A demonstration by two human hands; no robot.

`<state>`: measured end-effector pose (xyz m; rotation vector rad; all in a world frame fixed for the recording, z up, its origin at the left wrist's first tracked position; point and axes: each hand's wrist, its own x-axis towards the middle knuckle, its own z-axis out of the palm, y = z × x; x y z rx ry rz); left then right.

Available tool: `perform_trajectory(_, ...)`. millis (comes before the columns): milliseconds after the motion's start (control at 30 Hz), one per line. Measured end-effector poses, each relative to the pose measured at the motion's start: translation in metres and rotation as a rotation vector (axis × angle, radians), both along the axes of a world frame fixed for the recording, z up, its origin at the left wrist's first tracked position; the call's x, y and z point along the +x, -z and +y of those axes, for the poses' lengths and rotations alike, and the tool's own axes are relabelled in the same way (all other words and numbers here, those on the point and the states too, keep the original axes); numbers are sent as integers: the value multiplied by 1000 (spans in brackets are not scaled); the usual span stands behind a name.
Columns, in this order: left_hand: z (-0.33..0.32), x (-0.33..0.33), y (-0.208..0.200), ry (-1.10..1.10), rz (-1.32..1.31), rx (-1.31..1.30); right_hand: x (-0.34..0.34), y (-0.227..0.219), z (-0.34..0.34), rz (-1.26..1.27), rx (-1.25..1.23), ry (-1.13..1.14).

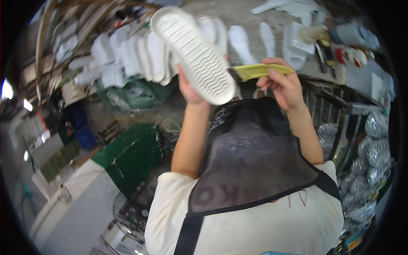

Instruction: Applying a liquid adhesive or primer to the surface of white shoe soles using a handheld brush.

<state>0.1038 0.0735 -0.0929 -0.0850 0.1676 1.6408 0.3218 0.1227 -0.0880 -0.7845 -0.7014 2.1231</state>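
Observation:
My left hand (190,88) is closed on the edge of a white shoe sole (196,55), held up so that its ridged, wavy tread shows. Most of those fingers are hidden behind the sole. My right hand (285,87) grips a yellow utility knife (260,71) along its handle. The knife's dark front end meets the sole's right edge, near its lower end; whether a blade cuts into it cannot be seen.
White soles (156,55) lie in a row on the workbench (255,12) ahead. Bottles and containers (355,36) stand at the far right. A green bag (136,93) sits below the bench's left part, a green box (131,155) at left. Silvery bundles (376,148) fill a right-hand rack.

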Motion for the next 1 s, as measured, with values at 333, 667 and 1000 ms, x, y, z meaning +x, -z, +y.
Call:
perform_trajectory(333,-29,-54,-41,68,57,264,-80,-81,-34,-210,878,-314)
perform_trajectory(667,-60,-111,-86,582,314,19,-122,-121,-36,-239,1487,-613)
perform_trajectory(1000,-93,-133,-113,748,1110,-45,-124,-127,-57,-464,1726,-596)
